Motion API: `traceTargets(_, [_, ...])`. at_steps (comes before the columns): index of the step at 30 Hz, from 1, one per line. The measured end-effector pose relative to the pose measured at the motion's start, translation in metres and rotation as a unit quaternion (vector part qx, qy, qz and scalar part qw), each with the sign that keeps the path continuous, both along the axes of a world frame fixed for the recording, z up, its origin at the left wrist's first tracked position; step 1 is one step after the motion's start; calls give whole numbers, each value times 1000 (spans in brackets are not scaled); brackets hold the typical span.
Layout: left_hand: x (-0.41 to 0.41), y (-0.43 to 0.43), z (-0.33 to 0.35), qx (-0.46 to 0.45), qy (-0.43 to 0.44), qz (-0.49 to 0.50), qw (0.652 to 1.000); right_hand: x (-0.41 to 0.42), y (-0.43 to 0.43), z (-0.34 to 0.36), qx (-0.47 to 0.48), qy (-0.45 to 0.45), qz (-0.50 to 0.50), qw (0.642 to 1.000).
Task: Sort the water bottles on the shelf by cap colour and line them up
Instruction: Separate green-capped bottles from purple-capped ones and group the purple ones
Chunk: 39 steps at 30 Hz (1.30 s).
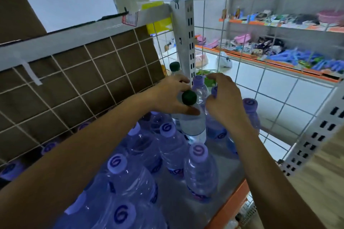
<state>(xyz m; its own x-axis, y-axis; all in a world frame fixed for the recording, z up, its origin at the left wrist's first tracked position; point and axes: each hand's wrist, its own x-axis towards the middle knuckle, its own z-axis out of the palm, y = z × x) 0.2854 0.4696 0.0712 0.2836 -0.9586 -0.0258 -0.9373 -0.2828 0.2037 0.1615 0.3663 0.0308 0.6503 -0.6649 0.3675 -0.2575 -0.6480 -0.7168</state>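
Green-capped bottle [193, 122] gripped by left hand [167, 96]; right hand [225, 102] (fingers [220, 77] curled) pinches purple-capped bottle [214, 91].

A clear green-capped bottle [193, 126] is upright among tinted purple-capped bottles [200, 169] at the shelf's [229, 169] far end.

clear glossy plastic water bottles [201, 178] with matt lilac plastic caps [198, 151]; smooth grey painted metal shelf upright [187, 42]; thin white coated wire grid [219, 29]; dull speckled grey shelf board [221, 163].
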Motion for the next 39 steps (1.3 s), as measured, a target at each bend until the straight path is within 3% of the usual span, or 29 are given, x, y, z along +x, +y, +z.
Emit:
traceTargets(3, [7, 3, -2, 4, 35, 0, 999, -6, 13, 3, 21, -52, 81, 995])
traceTargets(6, [16, 4, 2, 37, 61, -2, 997, -5, 19, -6, 86, -23, 181, 979])
traceTargets(8, [22, 6, 5, 37, 98, 0, 994, -1, 19, -14, 90, -10, 174, 981])
traceTargets(11, [27, 8, 2, -36, 154, 40, 987, 3, 23, -21, 114, -1, 172, 979])
traceTargets(15, [20, 3, -7, -125, 55, 99, 986, 6, 29, -30, 100, -26, 152, 983])
traceTargets(20, [15, 17, 16, -204, 28, 152, 967, -5, 30, 1, 156, -123, 99, 975])
traceTargets(26, [-10, 79, 91, -339, -39, 162, 926, -17, 63, 74, 51, -241, 170, 954])
traceTargets(31, [-39, 165, 132, -424, -98, 170, 884, -19, 120, 128, -34, -271, 256, 928])
traceTargets(39, [-78, 335, 151, -449, -191, 273, 829, -2, 255, 167, -89, -276, 390, 874])
